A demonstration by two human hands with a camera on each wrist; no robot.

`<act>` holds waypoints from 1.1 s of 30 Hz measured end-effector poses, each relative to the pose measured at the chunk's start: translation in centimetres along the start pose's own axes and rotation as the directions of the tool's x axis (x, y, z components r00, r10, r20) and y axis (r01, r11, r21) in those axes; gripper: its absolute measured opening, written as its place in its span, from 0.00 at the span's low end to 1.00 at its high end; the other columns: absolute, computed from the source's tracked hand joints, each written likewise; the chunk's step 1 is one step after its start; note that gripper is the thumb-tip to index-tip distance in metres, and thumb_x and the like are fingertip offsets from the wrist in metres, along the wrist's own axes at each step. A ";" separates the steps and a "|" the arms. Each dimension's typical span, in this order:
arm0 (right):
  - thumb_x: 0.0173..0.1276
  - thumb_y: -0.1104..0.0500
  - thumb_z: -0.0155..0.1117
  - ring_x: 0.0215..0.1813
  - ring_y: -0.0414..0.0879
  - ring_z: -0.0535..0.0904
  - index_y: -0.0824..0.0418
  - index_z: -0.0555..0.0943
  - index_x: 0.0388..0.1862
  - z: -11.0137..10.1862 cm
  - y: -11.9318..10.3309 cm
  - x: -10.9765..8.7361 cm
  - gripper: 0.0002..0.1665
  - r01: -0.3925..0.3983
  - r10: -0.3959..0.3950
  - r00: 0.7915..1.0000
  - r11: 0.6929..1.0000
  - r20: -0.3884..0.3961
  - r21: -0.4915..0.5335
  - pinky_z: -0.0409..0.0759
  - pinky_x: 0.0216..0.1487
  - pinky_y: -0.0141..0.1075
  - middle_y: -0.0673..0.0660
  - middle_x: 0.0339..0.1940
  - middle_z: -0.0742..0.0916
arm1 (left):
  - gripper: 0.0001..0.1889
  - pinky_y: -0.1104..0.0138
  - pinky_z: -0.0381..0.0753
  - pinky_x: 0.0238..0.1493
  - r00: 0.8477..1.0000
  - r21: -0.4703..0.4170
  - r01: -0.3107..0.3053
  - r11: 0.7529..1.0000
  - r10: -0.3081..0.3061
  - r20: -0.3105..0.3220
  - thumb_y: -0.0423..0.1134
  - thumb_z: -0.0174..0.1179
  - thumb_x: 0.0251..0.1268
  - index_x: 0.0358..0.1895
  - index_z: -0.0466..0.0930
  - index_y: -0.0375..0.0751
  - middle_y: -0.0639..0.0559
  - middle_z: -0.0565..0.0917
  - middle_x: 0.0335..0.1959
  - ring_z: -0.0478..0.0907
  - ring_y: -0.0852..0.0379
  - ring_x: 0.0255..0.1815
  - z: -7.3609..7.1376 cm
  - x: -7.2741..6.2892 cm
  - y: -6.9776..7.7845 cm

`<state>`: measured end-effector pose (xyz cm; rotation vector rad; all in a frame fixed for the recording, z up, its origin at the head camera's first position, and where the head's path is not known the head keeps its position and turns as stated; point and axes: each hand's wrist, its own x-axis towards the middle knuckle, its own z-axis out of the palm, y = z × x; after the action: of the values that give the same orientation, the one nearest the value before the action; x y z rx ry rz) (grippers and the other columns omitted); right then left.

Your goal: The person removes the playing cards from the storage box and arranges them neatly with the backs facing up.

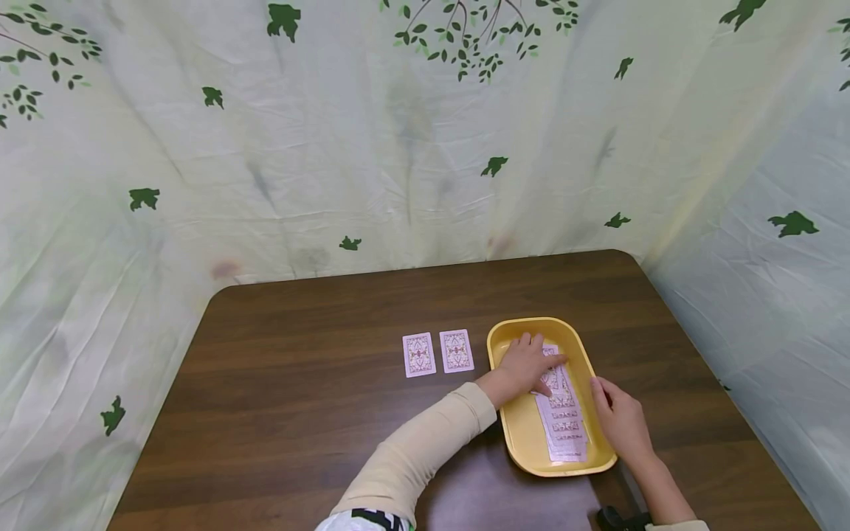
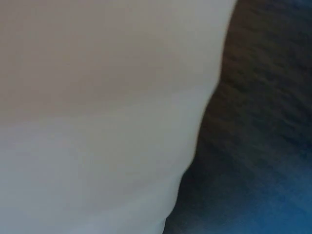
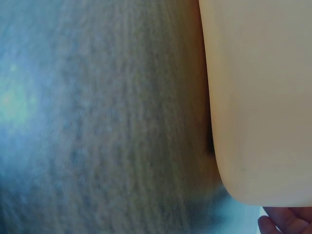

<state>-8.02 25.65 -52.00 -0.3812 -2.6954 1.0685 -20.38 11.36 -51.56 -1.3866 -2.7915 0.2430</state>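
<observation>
One yellow tray (image 1: pixel 523 442); two cards outside (image 1: pixel 419 355). Left grip (image 1: pixel 524 363) spread over inner cards (image 1: pixel 564 426); right grip (image 1: pixel 620 419) pinches tray's side.

Head view: evenly bright, mostly sharp
Worktop (image 1: pixel 299 383): pale sheen near the bottom edge
Left wrist view: dim, badly blurred
Right wrist view: soft, bluish, glare at left
</observation>
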 end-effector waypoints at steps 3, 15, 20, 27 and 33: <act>0.74 0.50 0.43 0.37 0.58 0.77 0.74 0.74 0.54 0.0 0.0 0.0 0.28 -0.005 0.005 1.000 1.000 0.003 0.000 0.74 0.40 0.53 0.73 0.45 0.80 | 0.38 0.70 0.67 0.38 1.000 -0.011 -0.012 1.000 0.011 -0.023 0.67 0.58 0.40 0.63 0.65 0.73 0.49 0.67 0.47 0.61 0.56 0.40 0.1 0.1 0.1; 0.74 0.52 0.44 0.38 0.60 0.78 0.74 0.75 0.52 0.1 0.1 0.0 0.26 0.032 -0.032 0.999 0.999 -0.027 -0.001 0.74 0.39 0.54 0.72 0.43 0.81 | 0.39 0.73 0.70 0.37 0.999 -0.251 -0.034 0.967 0.025 -0.040 0.61 0.65 0.41 0.63 0.69 0.56 0.49 0.65 0.47 0.62 0.56 0.43 0.3 0.0 -0.3; 0.74 0.52 0.45 0.38 0.59 0.78 0.74 0.76 0.51 0.2 0.1 0.0 0.26 0.038 -0.038 0.999 0.999 -0.032 -0.001 0.74 0.39 0.54 0.72 0.42 0.81 | 0.43 0.72 0.71 0.39 0.998 -0.273 -0.063 0.960 0.055 -0.039 0.64 0.65 0.42 0.65 0.66 0.52 0.48 0.64 0.49 0.63 0.57 0.44 0.3 -0.2 -0.4; 0.74 0.52 0.44 0.36 0.59 0.78 0.75 0.75 0.52 0.2 -0.1 -0.1 0.26 0.038 -0.038 0.999 0.999 -0.019 -0.005 0.75 0.38 0.54 0.72 0.42 0.81 | 0.41 0.71 0.69 0.45 0.996 -0.262 -0.083 0.961 0.070 -0.059 0.63 0.65 0.45 0.65 0.65 0.52 0.49 0.65 0.49 0.63 0.58 0.45 0.2 -0.2 -0.6; 0.74 0.52 0.43 0.42 0.64 0.77 0.76 0.74 0.53 0.0 -0.2 -0.1 0.27 0.047 -0.047 0.999 0.999 -0.014 -0.015 0.73 0.42 0.56 0.74 0.45 0.80 | 0.47 0.70 0.68 0.54 0.995 -0.302 -0.086 0.950 0.068 -0.068 0.63 0.63 0.48 0.69 0.57 0.43 0.45 0.63 0.61 0.63 0.55 0.58 -1.9 -1.0 -1.5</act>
<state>-7.97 25.43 -51.86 -0.3244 -2.6873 1.0301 -20.78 9.93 -49.45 -1.5330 -2.8205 -0.2353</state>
